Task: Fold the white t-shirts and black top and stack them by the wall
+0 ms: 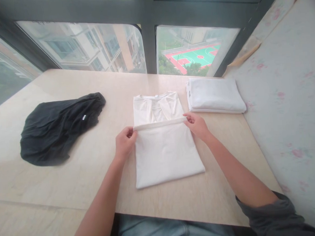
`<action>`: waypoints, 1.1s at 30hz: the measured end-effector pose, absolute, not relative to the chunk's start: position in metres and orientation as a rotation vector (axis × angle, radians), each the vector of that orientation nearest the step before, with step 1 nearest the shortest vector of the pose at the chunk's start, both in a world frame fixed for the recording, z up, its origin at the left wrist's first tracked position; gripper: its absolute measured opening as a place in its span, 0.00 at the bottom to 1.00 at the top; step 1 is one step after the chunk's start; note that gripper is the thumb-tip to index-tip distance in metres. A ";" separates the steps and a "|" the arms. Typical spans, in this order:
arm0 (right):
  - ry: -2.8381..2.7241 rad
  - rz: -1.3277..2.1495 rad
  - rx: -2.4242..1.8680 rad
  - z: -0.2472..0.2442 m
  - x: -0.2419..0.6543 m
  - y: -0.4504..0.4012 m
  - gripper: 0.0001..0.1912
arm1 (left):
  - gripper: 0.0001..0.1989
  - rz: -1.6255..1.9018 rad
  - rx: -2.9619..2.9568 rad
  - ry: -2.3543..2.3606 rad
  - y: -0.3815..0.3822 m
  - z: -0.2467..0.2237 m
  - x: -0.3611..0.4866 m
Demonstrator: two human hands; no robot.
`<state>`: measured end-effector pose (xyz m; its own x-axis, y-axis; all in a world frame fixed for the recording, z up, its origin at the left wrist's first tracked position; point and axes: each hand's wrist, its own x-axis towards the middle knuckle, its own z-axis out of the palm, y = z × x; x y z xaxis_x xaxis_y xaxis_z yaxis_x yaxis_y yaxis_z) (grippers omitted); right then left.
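A white T-shirt (166, 151) lies partly folded in front of me, its lower part turned up over the body and its neckline at the far end. My left hand (125, 143) pinches the left corner of the turned-up hem. At the opposite corner, my right hand (198, 126) grips the same hem between thumb and fingers. The hem runs nearly straight between both hands, across the shirt's upper part.
Crumpled black clothing (59, 129) lies to the left on the wooden tabletop (97, 185). A stack of folded white cloth (214, 95) sits at the back right, near the flower-patterned wall (293, 116). Dark-framed windows (150, 43) border the table's far side.
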<state>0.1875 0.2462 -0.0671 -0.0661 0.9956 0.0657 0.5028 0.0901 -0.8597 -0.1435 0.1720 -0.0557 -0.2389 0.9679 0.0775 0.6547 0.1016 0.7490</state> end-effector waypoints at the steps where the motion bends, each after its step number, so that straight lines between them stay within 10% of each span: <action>1: -1.649 0.876 -1.481 -0.066 0.186 0.247 0.21 | 0.12 0.957 1.587 1.962 0.172 -0.056 -0.143; 33: -2.408 0.342 -1.811 -0.043 0.061 0.347 0.14 | 0.12 0.213 2.099 2.169 0.322 -0.041 -0.076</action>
<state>0.0608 0.3467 -0.0433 -0.2826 0.9581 -0.0476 0.9334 0.2632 -0.2439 -0.0762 0.3224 -0.0411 -0.0339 0.9993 0.0146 0.9831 0.0308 0.1807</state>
